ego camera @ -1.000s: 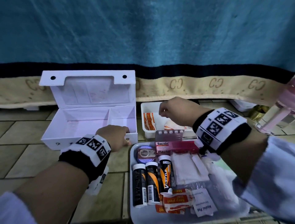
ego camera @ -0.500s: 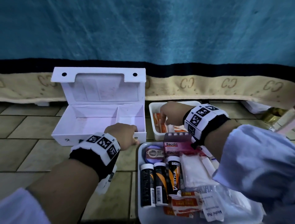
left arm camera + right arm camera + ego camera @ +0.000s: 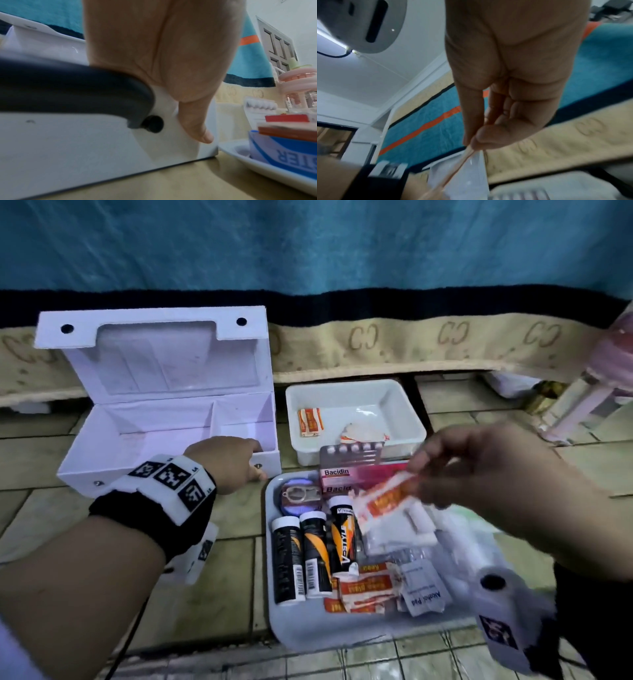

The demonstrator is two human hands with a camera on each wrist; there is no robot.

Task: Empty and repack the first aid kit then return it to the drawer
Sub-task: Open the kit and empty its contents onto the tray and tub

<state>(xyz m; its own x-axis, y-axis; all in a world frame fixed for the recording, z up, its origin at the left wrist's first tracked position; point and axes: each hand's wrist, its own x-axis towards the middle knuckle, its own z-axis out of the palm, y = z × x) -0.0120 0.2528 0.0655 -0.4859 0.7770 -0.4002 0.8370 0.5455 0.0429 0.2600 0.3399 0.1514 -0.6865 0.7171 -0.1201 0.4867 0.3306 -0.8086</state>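
The white first aid box (image 3: 164, 440) stands open on the tiled floor with both compartments bare. My left hand (image 3: 236, 462) grips its front right corner, thumb (image 3: 197, 129) against the front wall (image 3: 85, 148). My right hand (image 3: 479, 474) hovers above the oval white tray (image 3: 308, 638) and pinches a strip of orange-and-white plasters (image 3: 387, 501) between thumb and fingers; the strip (image 3: 462, 162) hangs blurred below my fingertips. The tray holds three black-and-orange tubes (image 3: 315, 553), a pink Bacidin box (image 3: 349, 477), gauze, plasters and an alcohol pad (image 3: 424, 594).
A small white bin (image 3: 407, 409) behind the tray holds a plaster strip (image 3: 310, 422) and a crumpled wrapper. A blue blanket with a beige border (image 3: 411, 344) hangs along the back. A pink bottle (image 3: 589, 392) stands at the far right.
My right hand has come back out of the small white bin with a plaster strip and now holds it over the tray. My left hand stays on the box corner.
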